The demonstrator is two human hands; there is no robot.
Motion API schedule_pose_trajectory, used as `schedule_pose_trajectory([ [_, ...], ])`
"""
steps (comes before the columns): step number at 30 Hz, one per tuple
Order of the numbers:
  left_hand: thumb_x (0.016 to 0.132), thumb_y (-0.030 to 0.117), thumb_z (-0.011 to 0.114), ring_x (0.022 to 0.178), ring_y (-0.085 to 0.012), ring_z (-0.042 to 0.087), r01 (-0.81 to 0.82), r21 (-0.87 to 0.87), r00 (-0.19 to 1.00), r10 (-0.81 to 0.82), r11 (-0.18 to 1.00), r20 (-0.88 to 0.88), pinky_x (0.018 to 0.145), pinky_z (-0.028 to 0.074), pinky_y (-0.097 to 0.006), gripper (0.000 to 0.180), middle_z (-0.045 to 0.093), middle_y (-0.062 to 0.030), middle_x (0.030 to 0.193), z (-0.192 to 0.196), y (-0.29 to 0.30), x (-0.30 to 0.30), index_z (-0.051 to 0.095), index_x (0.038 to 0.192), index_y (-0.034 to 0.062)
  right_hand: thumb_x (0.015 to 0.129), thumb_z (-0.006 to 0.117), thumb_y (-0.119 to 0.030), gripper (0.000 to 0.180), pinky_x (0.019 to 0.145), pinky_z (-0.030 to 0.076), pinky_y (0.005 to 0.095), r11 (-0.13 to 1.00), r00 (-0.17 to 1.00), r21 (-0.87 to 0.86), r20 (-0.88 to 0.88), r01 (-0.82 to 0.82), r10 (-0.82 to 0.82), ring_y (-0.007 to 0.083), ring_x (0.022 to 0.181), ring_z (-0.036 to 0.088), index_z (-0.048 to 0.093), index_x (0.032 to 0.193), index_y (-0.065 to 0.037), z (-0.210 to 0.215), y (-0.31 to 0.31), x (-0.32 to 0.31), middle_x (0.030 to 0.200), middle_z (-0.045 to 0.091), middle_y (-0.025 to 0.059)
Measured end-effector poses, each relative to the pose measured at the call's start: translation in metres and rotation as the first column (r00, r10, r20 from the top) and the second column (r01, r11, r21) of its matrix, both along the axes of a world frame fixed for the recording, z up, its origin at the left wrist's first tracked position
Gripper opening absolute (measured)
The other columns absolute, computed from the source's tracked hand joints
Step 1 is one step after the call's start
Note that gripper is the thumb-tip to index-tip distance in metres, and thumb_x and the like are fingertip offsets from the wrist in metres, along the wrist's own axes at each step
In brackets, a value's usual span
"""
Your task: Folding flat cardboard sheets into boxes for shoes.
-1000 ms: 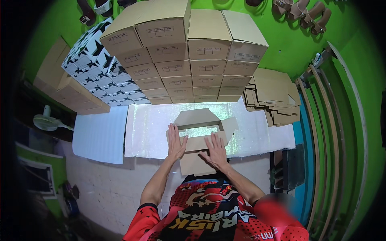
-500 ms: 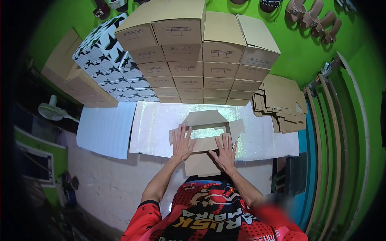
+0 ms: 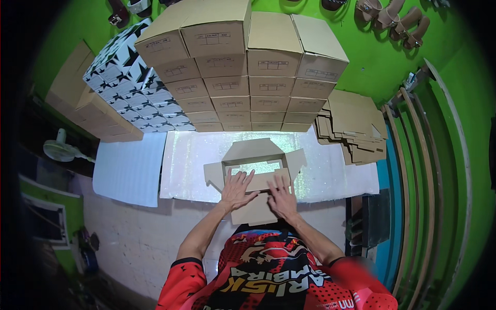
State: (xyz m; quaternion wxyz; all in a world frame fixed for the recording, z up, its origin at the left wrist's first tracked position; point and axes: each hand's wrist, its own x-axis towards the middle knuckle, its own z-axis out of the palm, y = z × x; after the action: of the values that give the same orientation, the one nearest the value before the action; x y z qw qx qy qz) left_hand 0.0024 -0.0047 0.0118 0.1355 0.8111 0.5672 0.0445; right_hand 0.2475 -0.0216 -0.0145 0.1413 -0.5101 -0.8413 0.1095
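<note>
Both hands lay flat, fingers spread, holding nothing: left hand point(image 3: 236, 189) and right hand point(image 3: 281, 196) pressed on the half-folded cardboard box point(image 3: 254, 175) on the worktop point(image 3: 191, 170).

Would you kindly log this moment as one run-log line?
left hand: flat on cardboard box blank | right hand: pressing near flap | box: half-folded, open top | surface: white sheet | behind: stacked brown boxes

The left hand point(image 3: 236, 189) and right hand point(image 3: 282, 197) lie flat, fingers spread, on the near wall of a partly folded cardboard box point(image 3: 254, 164). The box rests on a white surface point(image 3: 191, 165). Stacked brown cartons point(image 3: 248, 77) stand behind; flat cardboard blanks point(image 3: 354, 124) lie at right.
</note>
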Motion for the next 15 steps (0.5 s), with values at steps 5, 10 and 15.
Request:
schedule_pose_trajectory([
  [5,0.098,0.071,0.047,0.142,-0.0358,0.045,-0.012,0.058,1.000,0.012,0.998,-0.009,0.128,0.007,-0.063,0.088,0.055,-0.0198,0.143,0.007,0.000,0.006,0.030,0.167,0.0174,0.092,0.064,-0.031,0.076,0.126,0.013,0.0669,0.993,0.993,-0.057,0.055,0.104,-0.101,0.0452,0.158,0.022,0.040,0.162,-0.016,0.004,-0.009,-0.019,0.171,0.028,0.0184],
  [10,0.101,0.069,0.044,0.141,-0.0363,0.044,0.003,0.111,1.000,0.000,0.994,-0.020,0.128,0.007,-0.063,0.084,0.054,-0.0208,0.143,-0.001,-0.003,0.001,0.032,0.167,0.0185,0.099,0.060,-0.046,0.076,0.125,0.012,0.0705,0.996,0.997,-0.060,0.023,-0.066,0.067,0.0413,0.159,0.022,0.036,0.163,-0.011,0.002,-0.012,-0.008,0.172,0.028,0.0170],
  [15,0.102,0.069,0.043,0.156,-0.0367,0.029,-0.010,0.060,1.000,0.010,0.998,0.002,0.129,0.003,-0.063,0.084,0.042,-0.0221,0.160,0.007,-0.003,0.004,0.031,0.167,0.0183,0.103,0.054,-0.053,0.089,0.129,0.003,0.0603,0.955,0.957,-0.118,-0.062,0.273,-0.282,0.0407,0.162,0.015,0.025,0.162,0.007,0.004,-0.016,0.061,0.172,0.021,0.0258],
])
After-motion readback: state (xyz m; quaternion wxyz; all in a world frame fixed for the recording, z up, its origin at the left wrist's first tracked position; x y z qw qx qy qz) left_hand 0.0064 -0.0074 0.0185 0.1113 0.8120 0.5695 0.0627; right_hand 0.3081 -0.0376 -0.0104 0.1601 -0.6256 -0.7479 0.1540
